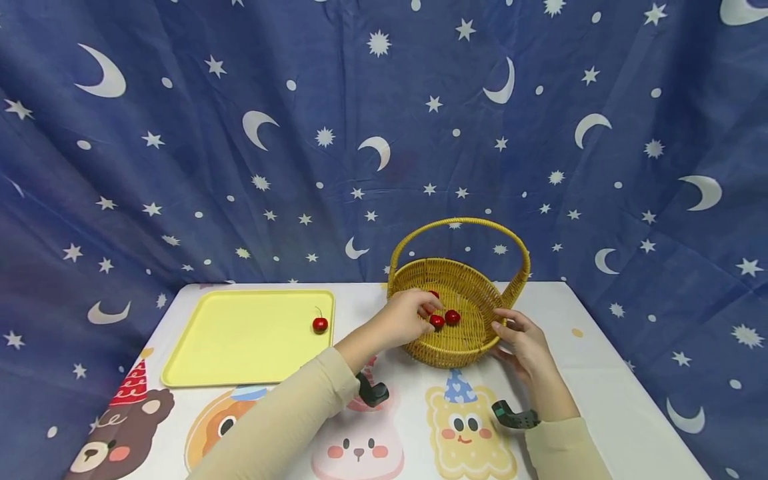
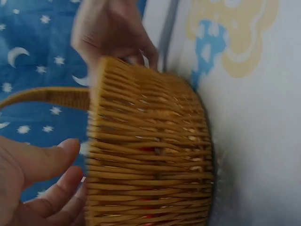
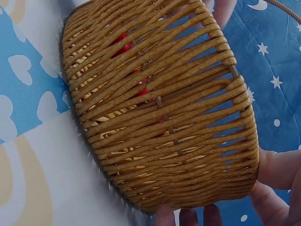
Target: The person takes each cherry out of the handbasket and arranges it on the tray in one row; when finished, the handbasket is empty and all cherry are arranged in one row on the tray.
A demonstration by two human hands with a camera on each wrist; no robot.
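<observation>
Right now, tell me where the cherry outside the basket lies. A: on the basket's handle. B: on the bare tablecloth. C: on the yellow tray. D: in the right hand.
C: in the head view the lone cherry sits on the yellow tray, near its right edge, apart from the basket.

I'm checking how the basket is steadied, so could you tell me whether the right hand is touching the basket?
Touching. In the right wrist view the right hand's fingertips lie against the basket at its rim; the head view shows the right hand at the basket's side.
</observation>
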